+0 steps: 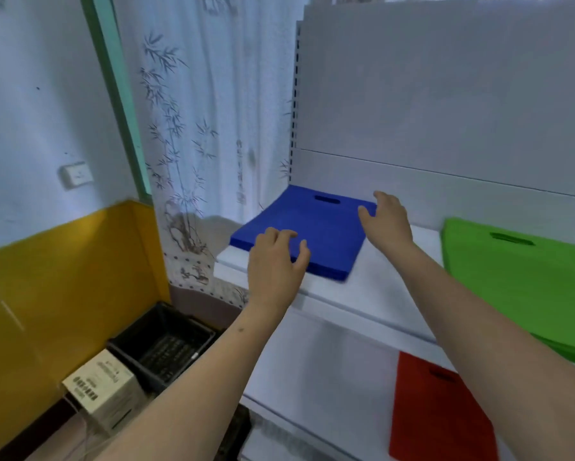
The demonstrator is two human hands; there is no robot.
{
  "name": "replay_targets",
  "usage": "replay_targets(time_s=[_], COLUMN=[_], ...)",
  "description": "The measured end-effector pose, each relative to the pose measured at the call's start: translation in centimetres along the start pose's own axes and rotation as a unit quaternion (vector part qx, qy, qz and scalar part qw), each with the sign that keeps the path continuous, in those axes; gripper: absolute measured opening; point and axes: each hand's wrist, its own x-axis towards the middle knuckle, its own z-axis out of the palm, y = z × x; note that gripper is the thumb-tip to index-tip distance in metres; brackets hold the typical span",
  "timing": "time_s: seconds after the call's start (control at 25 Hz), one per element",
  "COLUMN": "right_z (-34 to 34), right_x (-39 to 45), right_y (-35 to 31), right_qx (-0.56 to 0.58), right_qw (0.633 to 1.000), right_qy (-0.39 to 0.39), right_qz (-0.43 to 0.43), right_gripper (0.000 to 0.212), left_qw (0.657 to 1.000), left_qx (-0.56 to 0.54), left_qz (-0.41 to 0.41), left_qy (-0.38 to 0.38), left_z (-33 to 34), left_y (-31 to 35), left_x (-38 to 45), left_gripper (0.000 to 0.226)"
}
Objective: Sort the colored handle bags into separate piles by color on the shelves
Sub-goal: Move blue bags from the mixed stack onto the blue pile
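While the blue bag pile (pixel 307 227) lies flat at the left end of the upper shelf (pixel 379 287), the left hand (pixel 274 264) hovers at its near edge and the right hand (pixel 384 219) at its far right corner, both with fingers loosely spread, gripping nothing. Green bags (pixel 518 281) lie further right, well apart; red bags (pixel 439 414) sit on the shelf below

green bags (pixel 518 281): cut by right edge | red bag (pixel 442 417): bottom cut off

Both hands (pixel 276 261) at blue bags (pixel 312 227)
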Motion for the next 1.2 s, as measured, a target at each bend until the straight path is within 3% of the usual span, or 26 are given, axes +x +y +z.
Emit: replay_targets(time_s=[0.08, 0.24, 0.36, 0.48, 0.6, 0.72, 0.88, 1.04, 1.08, 1.2], right_z=[2.5, 5.2, 6.5, 6.7, 5.5, 2.6, -4.0, -12.0, -14.1, -19.3], right_x=[3.3, 6.0, 5.3, 4.8, 3.7, 2.2, -0.5, -7.0, -9.3, -16.7], right_y=[0.8, 4.0, 4.4, 3.6, 1.9, -0.3, -1.6, -0.4, 0.3, 2.9], right_qx=[-0.054, -0.148, -0.157, -0.214, -0.135, 0.008, 0.12, 0.262, 0.258, 0.24], right_qw=[0.997, 0.983, 0.986, 0.976, 0.99, 0.993, 0.962, 0.915, 0.91, 0.889], right_qy=[-0.046, -0.104, -0.054, -0.012, 0.038, 0.118, 0.229, 0.279, 0.295, 0.345], right_qz=[-0.011, 0.017, 0.007, -0.045, -0.017, 0.028, 0.085, 0.128, 0.136, 0.182], right_gripper=[0.059, 0.059, 0.04, 0.027, 0.028, 0.026, 0.018, 0.019, 0.021, 0.024], left_qw=[0.996, 0.956, 0.951, 0.952, 0.973, 0.985, 0.921, 0.78, 0.753, 0.727], left_qx=[0.082, 0.194, 0.209, 0.228, 0.154, -0.074, -0.345, -0.488, -0.499, -0.502], left_qz=[-0.046, -0.134, -0.104, -0.036, 0.021, 0.034, -0.024, -0.122, -0.119, -0.093], left_qy=[-0.001, -0.175, -0.202, -0.201, -0.173, -0.151, -0.179, -0.372, -0.411, -0.458], left_z=[0.9, 2.1, 2.6, 2.7, 2.4, 0.7, -2.2, -2.4, -2.0, -1.4], left_y=[-3.1, -6.8, -7.2, -6.9, -6.7, -6.1, -3.0, 1.0, 2.2, 6.5], left_x=[3.0, 5.7, 5.6, 5.8, 5.8, 5.5, 6.2, 6.0, 5.3, 1.4], left_gripper=[0.047, 0.077, 0.072, 0.052, 0.037, 0.043, 0.058, 0.081, 0.077, 0.037])
